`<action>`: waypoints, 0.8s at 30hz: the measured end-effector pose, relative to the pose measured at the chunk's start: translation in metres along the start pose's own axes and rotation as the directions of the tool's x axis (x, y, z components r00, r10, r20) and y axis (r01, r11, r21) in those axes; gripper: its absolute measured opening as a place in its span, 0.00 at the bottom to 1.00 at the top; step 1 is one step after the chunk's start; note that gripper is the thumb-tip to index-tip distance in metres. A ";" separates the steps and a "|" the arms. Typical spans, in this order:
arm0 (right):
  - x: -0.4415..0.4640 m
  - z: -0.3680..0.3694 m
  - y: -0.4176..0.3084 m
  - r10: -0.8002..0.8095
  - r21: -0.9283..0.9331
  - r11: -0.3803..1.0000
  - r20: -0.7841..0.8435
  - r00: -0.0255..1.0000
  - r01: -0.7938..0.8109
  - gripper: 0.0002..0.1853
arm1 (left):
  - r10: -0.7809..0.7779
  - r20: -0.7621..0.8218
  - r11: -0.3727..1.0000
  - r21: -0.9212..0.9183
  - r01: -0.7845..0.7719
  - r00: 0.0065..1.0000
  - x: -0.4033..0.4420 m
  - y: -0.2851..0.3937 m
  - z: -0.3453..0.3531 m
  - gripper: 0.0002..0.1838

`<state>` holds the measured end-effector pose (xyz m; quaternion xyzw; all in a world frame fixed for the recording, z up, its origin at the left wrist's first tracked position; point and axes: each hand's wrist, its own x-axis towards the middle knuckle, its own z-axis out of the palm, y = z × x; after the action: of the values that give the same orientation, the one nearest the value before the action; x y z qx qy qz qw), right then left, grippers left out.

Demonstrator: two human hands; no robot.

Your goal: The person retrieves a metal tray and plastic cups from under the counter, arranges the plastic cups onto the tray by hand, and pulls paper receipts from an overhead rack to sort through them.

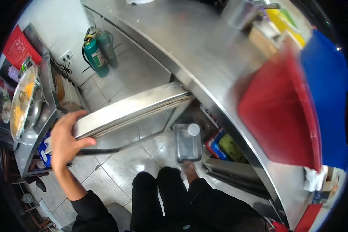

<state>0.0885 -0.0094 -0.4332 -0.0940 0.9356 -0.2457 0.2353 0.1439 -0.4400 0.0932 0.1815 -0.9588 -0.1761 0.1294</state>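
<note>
My left hand [65, 139] grips the free end of an open metal refrigerator door [131, 106], fingers over the top and thumb along the inner side. The door stands swung out from under the steel counter. Low in front of the opening, my right hand [188, 172] is at the near edge of a clear rectangular plastic container [187, 145] and appears to hold it; its fingers are blurred and partly hidden. A white round lid or cap [193, 129] shows at the container's far end. Inside the compartment are colored packages, one of them a green bag [232, 147].
The steel counter [205, 46] runs along the right, bearing a red bin [278, 108], a blue bin [326, 96] and a metal pot [239, 13]. Green fire extinguishers [96, 56] stand by the wall. A wrapped tray of food [25, 102] sits on the left table.
</note>
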 end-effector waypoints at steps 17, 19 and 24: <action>-0.498 -0.419 -0.170 0.419 0.783 0.596 -0.112 0.901 -0.180 0.09 | 0.034 0.667 0.627 -0.595 0.504 0.744 -0.156 0.071 0.115 0.30; -0.538 -0.417 -0.168 0.549 0.845 0.514 -0.191 0.813 -0.149 0.12 | 0.152 0.692 0.706 -0.576 0.412 0.706 -0.161 0.100 0.127 0.33; -0.594 -0.450 -0.171 0.791 0.848 0.524 -0.449 0.416 -0.080 0.17 | 0.086 0.996 0.854 -0.056 -0.517 0.033 -0.108 0.268 0.041 0.48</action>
<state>0.3977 0.2035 0.2325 0.4069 0.7355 -0.5229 -0.1416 0.1477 -0.1519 0.1391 -0.1746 -0.8245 -0.0589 -0.5350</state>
